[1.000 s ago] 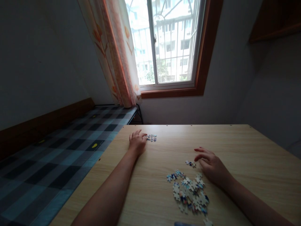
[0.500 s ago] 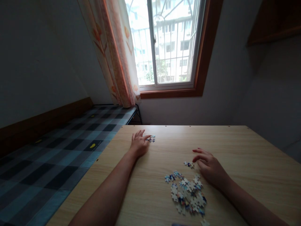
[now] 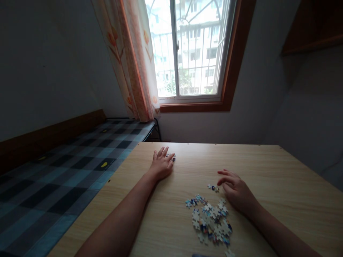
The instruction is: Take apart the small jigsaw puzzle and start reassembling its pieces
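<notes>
On the wooden table, both hands spread loosely near puzzle pieces.

The table stands before the window, with the bed along its left side. The curtain hangs at the window's left, down by the bed's far end; the shelf is high on the right. On the table, the main pile of puzzle pieces lies in the near part, between the two forearms. A short trail of pieces lies at its far left edge, and a small cluster sits beyond it — just left of the right hand. The far group lies near the table's far edge — partly under the left hand.
</notes>
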`<control>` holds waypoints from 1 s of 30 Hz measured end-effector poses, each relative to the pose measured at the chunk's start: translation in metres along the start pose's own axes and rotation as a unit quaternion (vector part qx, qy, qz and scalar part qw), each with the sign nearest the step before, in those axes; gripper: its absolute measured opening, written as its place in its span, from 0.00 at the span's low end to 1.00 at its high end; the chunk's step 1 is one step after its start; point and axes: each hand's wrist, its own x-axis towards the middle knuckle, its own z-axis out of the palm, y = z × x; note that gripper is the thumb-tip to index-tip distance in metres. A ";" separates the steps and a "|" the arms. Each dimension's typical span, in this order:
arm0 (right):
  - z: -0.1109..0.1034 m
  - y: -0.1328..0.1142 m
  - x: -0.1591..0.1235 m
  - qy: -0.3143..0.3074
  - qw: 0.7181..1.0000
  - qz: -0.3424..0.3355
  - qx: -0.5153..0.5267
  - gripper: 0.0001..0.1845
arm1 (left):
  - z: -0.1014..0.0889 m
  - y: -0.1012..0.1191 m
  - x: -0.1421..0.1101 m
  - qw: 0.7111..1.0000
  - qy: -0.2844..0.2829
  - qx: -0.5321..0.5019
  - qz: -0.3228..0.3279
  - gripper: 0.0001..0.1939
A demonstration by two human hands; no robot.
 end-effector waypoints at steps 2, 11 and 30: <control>0.000 -0.001 0.000 0.000 1.000 0.000 0.000 0.14 | 0.002 -0.001 0.000 1.000 -0.006 0.000 0.004 0.24; 0.000 0.000 0.000 0.000 1.000 -0.005 -0.003 0.14 | 0.005 -0.002 0.002 1.000 -0.023 -0.006 0.004 0.24; -0.001 -0.003 0.000 0.000 1.000 0.000 0.005 0.14 | 0.003 -0.001 0.003 1.000 -0.015 -0.015 0.006 0.23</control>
